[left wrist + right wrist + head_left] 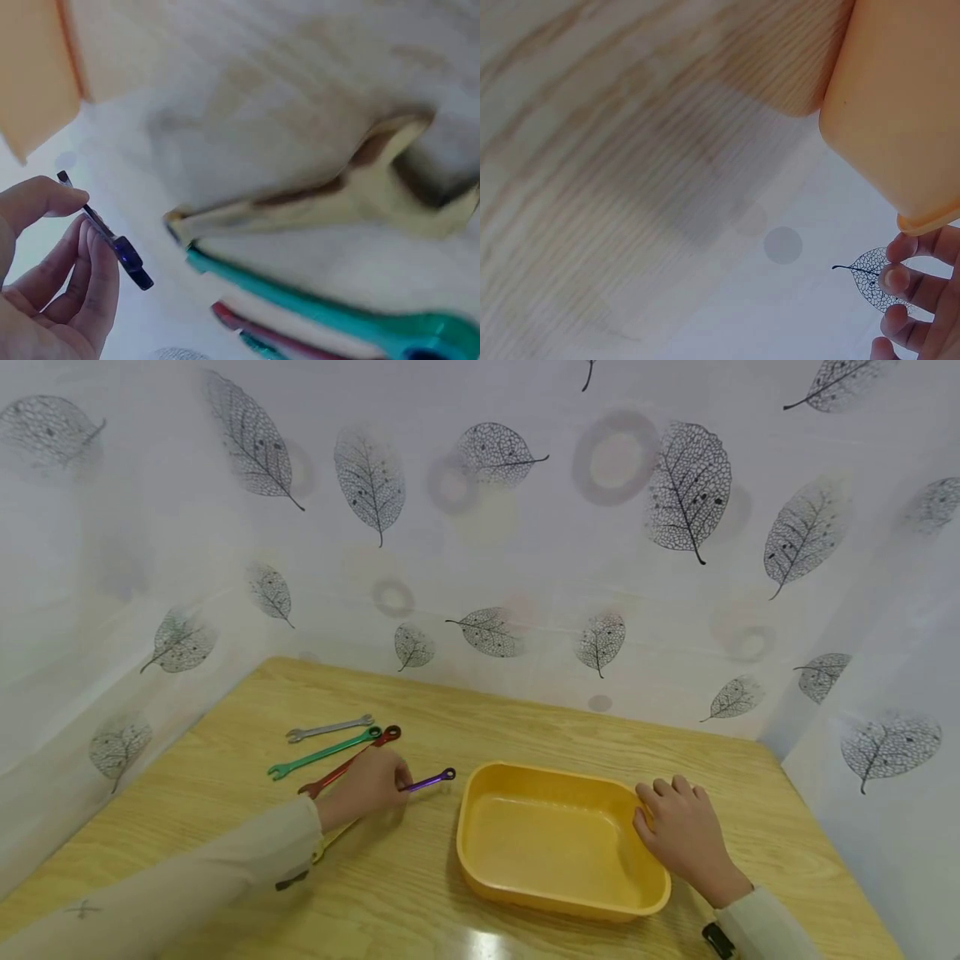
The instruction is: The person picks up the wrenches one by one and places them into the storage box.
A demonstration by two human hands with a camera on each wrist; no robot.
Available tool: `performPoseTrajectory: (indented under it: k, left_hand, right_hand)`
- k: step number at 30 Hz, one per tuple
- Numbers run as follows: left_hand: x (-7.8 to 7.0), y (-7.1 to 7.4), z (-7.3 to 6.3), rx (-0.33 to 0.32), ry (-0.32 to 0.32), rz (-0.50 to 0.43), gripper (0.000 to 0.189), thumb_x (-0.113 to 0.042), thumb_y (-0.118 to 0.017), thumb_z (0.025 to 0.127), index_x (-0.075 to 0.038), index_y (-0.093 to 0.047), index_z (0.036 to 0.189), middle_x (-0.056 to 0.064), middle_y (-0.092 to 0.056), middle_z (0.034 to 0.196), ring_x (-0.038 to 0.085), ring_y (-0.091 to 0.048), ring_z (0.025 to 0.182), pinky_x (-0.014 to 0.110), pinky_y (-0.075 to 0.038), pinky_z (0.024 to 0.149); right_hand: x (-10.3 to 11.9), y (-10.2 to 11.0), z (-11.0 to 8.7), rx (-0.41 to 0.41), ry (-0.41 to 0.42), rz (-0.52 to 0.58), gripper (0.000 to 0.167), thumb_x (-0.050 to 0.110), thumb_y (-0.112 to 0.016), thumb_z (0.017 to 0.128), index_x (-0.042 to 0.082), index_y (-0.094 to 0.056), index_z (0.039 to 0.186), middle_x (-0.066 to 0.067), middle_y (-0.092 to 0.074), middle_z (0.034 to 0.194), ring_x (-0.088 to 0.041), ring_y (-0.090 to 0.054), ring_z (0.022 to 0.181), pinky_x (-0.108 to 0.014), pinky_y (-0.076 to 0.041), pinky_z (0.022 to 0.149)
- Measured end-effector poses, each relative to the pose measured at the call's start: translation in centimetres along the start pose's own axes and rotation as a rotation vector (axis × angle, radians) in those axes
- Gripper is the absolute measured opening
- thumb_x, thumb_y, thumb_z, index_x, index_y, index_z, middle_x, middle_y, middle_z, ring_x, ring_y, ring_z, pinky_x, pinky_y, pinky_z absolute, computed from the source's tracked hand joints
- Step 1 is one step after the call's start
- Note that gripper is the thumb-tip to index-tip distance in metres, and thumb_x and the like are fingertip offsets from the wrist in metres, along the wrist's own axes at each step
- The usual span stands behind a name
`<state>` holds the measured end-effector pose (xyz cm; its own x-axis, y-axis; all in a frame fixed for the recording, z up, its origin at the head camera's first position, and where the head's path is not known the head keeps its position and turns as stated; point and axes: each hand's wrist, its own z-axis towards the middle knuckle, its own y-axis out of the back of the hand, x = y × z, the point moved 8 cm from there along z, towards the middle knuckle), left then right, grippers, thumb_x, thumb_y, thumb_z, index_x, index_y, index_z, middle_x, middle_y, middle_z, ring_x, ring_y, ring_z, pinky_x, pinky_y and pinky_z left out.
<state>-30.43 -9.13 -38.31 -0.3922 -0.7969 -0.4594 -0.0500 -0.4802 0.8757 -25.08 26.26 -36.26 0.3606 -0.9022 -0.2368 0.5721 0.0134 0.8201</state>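
1. Left hand [367,789] pinches the purple wrench [429,781], left of the tray [555,906].
2. Right hand [684,828] grips the tray's right rim.
3. Seemingly early: no wrench inside yet; other wrenches [326,752] lie left.

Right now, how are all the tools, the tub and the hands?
Purple wrench, pinched in the left hand.
Silver wrench, lying on the table.
Far green wrench, lying flat.
Other green wrench, lying down.
Red wrench, lying, partly hidden.
Yellow wrench, lying down, blurry close up.
Tub, upright, open on top.
Right hand, touching the tub.
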Motion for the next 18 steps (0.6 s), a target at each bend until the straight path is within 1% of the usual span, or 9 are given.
performPoseTrajectory:
  k: [4, 8, 11, 15, 18]
  left_hand:
    - [-0.5, 1.0, 0.5, 0.016, -0.025, -0.021, 0.004, -0.006, -0.073, 0.073, -0.009, -0.07, 0.071, -0.005, -0.063, 0.065, 0.004, -0.053, 0.059, 0.022, -0.046, 0.057]
    - [-1.4, 1.9, 1.2, 0.002, -0.074, 0.01, 0.003, -0.006, -0.074, 0.072, -0.009, -0.071, 0.071, -0.005, -0.063, 0.065, 0.004, -0.052, 0.06, 0.022, -0.045, 0.058]
    - [-2.1, 2.4, 1.6, 0.001, -0.073, 0.022, 0.003, -0.007, -0.074, 0.07, -0.008, -0.071, 0.071, -0.005, -0.063, 0.065, 0.005, -0.051, 0.06, 0.023, -0.045, 0.06]
    - [-3.2, 2.8, 2.1, 0.028, -0.047, 0.013, 0.003, -0.007, -0.072, 0.07, -0.009, -0.07, 0.071, -0.005, -0.063, 0.066, 0.006, -0.052, 0.06, 0.023, -0.046, 0.06]
    - [-4.2, 3.1, 2.6, 0.05, -0.04, -0.001, 0.005, -0.007, -0.072, 0.071, -0.011, -0.07, 0.072, -0.005, -0.063, 0.067, 0.007, -0.052, 0.062, 0.023, -0.047, 0.062]
  right_hand:
    - [0.0, 0.1, 0.1, 0.003, -0.003, -0.001, 0.014, 0.019, -0.068, 0.073, 0.011, -0.059, 0.079, 0.0, -0.044, 0.062, -0.019, -0.032, 0.059, -0.03, -0.026, 0.054]
    - [-0.1, 0.1, 0.2, 0.021, -0.013, -0.004, 0.014, 0.019, -0.069, 0.073, 0.011, -0.06, 0.08, 0.0, -0.045, 0.063, -0.019, -0.033, 0.059, -0.032, -0.029, 0.054]
    - [-0.2, 0.0, 0.1, 0.035, -0.02, -0.005, 0.014, 0.019, -0.068, 0.073, 0.011, -0.06, 0.081, 0.0, -0.045, 0.063, -0.019, -0.033, 0.06, -0.032, -0.03, 0.054]
    - [-0.2, -0.2, 0.1, 0.048, -0.026, -0.004, 0.014, 0.019, -0.068, 0.074, 0.011, -0.06, 0.081, 0.0, -0.046, 0.063, -0.019, -0.033, 0.06, -0.032, -0.029, 0.055]
    - [-0.2, -0.2, 0.1, 0.051, -0.028, -0.004, 0.014, 0.02, -0.069, 0.074, 0.011, -0.06, 0.081, 0.0, -0.046, 0.064, -0.019, -0.033, 0.06, -0.032, -0.029, 0.055]
